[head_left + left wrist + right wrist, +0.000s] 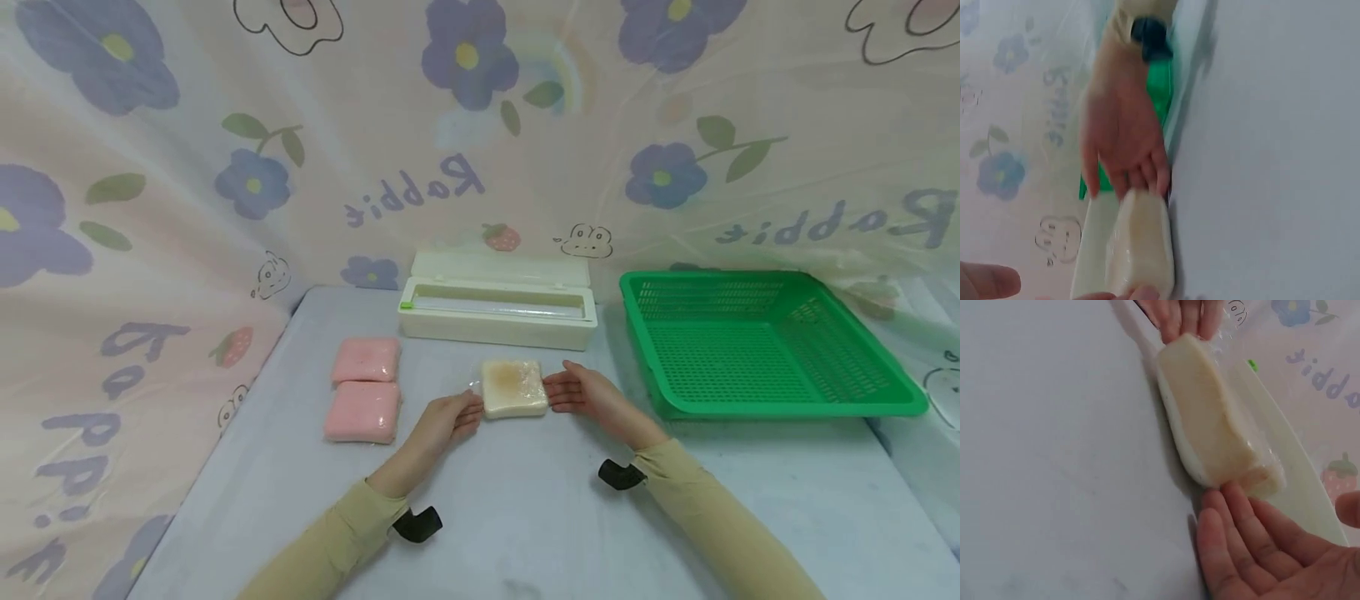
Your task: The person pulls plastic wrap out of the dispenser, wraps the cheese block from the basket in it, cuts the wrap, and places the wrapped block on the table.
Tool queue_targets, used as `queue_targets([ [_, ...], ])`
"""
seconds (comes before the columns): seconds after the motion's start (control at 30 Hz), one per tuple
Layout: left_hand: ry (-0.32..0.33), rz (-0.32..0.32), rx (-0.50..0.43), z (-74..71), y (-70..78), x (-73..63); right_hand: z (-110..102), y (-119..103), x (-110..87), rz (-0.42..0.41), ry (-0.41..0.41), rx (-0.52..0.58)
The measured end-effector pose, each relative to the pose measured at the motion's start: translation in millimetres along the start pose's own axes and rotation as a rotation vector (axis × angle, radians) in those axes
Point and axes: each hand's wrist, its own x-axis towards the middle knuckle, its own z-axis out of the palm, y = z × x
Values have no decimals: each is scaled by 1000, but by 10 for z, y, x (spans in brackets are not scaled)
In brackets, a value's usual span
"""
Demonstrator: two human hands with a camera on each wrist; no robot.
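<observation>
In the head view, a thick cream-coloured bread slice [514, 389], browned on top and covered in clear film, lies between both hands. The left hand [450, 418] has its extended fingers against the slice's left side, where a bit of loose film sticks out. At the opposite side is the right hand [592, 398], palm inward, its nearly straight fingertips right at the edge. The right wrist view shows those fingers [1241, 519] touching the end of the bread, thumb held apart. Two pink slices [362, 412] in shiny film lie left of the left hand.
Behind the bread stands a white cling film box [498, 325], lid raised, roll inside, with a green slider at its left end. A green plastic basket [787, 408] sits at the right. Patterned cloth [420, 125] hangs along the back and left of the white table [510, 517].
</observation>
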Motion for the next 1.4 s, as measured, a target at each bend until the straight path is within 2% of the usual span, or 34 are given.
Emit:
queue_targets([
  [0.1, -72, -30, -24, 57, 28, -141, -20, 4, 7, 4, 33, 12],
  [0.17, -133, -41, -18, 50, 121, -207, -27, 6, -18, -1, 34, -7],
  [0.27, -199, 30, 44, -26, 335, -183, -14, 2, -89, -4, 51, -23],
  [0.37, -178, 121, 140, -167, 545, 11, 10, -6, -182, -22, 38, -61],
  [0.43, -155, 130, 207, -276, 640, 192, 40, -11, -245, -21, 31, -79],
  [0.53, -167, 72, 271, -408, 695, 451, 85, -6, -327, -11, 0, -110],
  [0.63, -203, 14, 276, -459, 681, 640, 131, 14, -375, 7, -43, -102],
  [0.73, -237, -32, 231, -439, 656, 766, 171, 33, -384, 20, -86, -63],
  [0.83, -243, -62, 186, -398, 627, 827, 203, 35, -367, 17, -106, -48],
  [1.07, -193, -71, 174, -363, 517, 719, 199, 11, -253, -32, -91, -64],
  [1.17, -179, -80, 136, -358, 460, 639, 165, -9, -188, -42, -68, -54],
  [1.4, -192, -58, 28, -321, 300, 425, 129, -45, -50, -16, -16, -75],
])
